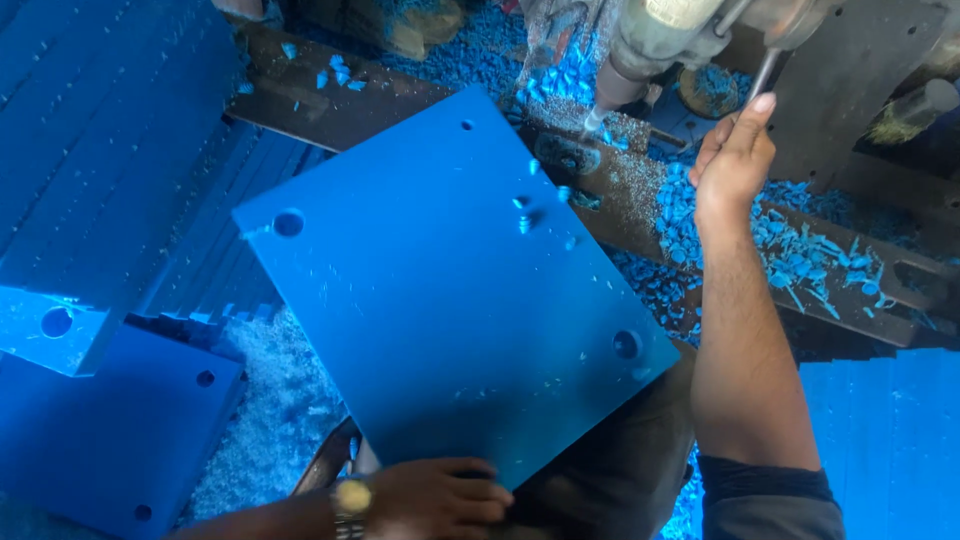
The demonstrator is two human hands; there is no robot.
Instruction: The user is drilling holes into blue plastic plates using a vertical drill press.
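Here the left hand [435,497] clamps the blue plate's [440,290] near edge — the drill bit [592,120] stands just beyond its far edge, where the right hand [735,155] grips the feed lever [765,72].

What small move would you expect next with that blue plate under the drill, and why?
Probably a slight slide of the blue plate to bring its next spot under the drill bit. The bit hangs clear above the plate's upper edge, the right hand grips the feed lever, and the left hand holds the plate's near edge.
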